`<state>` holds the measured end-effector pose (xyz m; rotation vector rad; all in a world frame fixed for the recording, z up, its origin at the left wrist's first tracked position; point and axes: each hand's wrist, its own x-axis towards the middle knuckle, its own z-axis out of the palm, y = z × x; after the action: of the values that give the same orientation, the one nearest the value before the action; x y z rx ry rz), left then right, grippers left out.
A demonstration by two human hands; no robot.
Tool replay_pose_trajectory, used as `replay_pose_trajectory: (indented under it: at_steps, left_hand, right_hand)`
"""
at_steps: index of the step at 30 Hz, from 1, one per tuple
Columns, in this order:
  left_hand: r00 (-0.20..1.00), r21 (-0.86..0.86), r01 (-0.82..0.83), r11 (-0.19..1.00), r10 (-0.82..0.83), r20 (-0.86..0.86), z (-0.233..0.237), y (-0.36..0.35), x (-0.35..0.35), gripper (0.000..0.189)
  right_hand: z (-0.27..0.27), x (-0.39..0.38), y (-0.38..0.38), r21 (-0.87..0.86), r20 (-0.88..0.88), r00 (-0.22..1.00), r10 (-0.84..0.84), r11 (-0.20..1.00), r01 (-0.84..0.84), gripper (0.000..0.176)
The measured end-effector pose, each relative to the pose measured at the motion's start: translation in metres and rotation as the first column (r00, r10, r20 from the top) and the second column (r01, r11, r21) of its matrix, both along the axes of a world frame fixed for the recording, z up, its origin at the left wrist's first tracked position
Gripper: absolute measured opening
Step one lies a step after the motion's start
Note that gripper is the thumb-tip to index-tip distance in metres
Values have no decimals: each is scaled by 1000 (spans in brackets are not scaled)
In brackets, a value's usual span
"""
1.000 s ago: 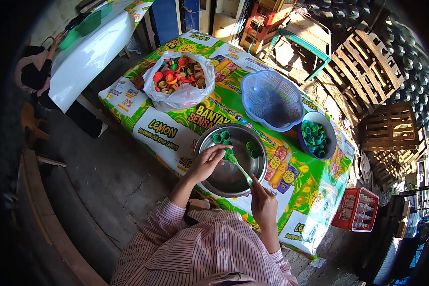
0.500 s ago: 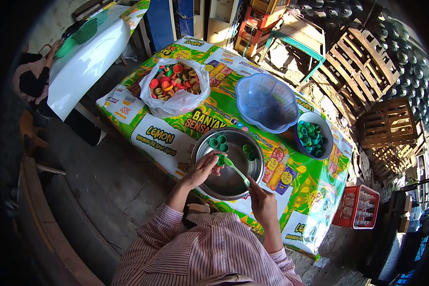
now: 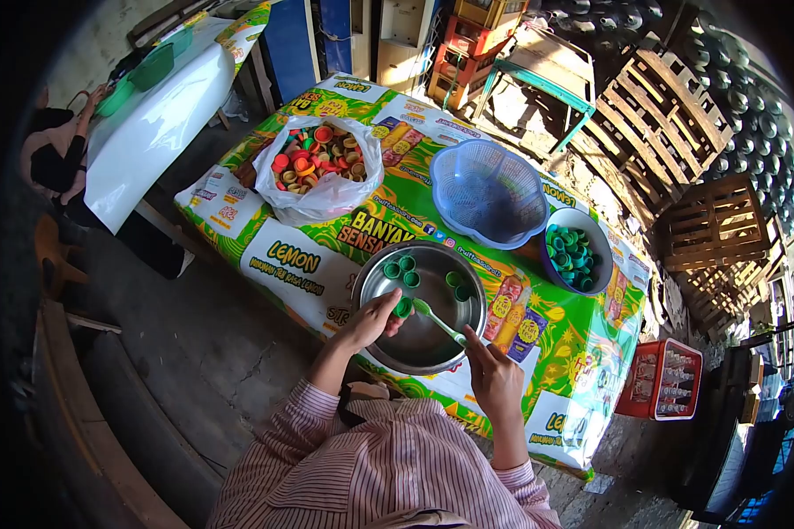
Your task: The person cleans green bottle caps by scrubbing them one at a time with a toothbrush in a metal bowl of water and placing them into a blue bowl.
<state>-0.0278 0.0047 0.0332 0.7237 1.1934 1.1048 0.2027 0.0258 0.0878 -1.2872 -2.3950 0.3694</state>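
My left hand (image 3: 370, 324) pinches a green bottle cap (image 3: 402, 308) above the metal bowl (image 3: 479, 328). In my right hand (image 3: 491, 375) is a green toothbrush (image 3: 441, 324), held by its handle end, its head pointing toward the cap and close beside it. Inside the bowl, several green caps (image 3: 407, 264) lie at the far left and a few more caps (image 3: 455, 279) at the right. A white bowl (image 3: 603, 256) with several green caps in it stands beyond, to the right.
A plastic bag (image 3: 331, 196) of red, orange and tan caps stands at the far left of the table (image 3: 273, 300). Behind the metal bowl is a blue basket (image 3: 476, 181). A red crate (image 3: 637, 388) sits right of the table. Another person (image 3: 62, 145) is at a table on the left.
The toothbrush head has come off the cap and now sits slightly right of it. My left hand has tilted the cap, lowering it a little, so its round opening shows more.
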Motion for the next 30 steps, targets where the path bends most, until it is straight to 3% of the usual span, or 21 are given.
replay_pose_trajectory:
  at_steps: [5,8,12,17,19,27,30]
  left_hand:
    - [999,-12,8,1000,-8,-38,2,-1,0,47]
    - [998,22,61,998,-61,-13,4,-3,-1,49]
    - [996,-97,76,992,-80,-47,9,-1,0,52]
    - [986,-200,153,968,-163,-34,9,5,-3,53]
    - [993,-298,96,950,-112,-37,10,7,-1,55]
    - [973,-326,203,923,-227,-36,7,14,-6,58]
    - [941,-354,218,909,-292,-171,13,15,-4,63]
  right_hand:
    - [-5,1,-2,-7,43,995,87,996,-87,36]
    - [-2,6,7,68,38,999,-11,998,8,36]
    - [-3,6,9,107,101,979,178,976,-188,37]
    - [-3,9,20,140,40,991,127,981,-131,39]
    - [2,11,22,154,67,974,215,963,-223,39]
    - [13,11,28,174,108,961,255,947,-271,37]
    - [12,9,32,182,118,959,257,944,-276,37]
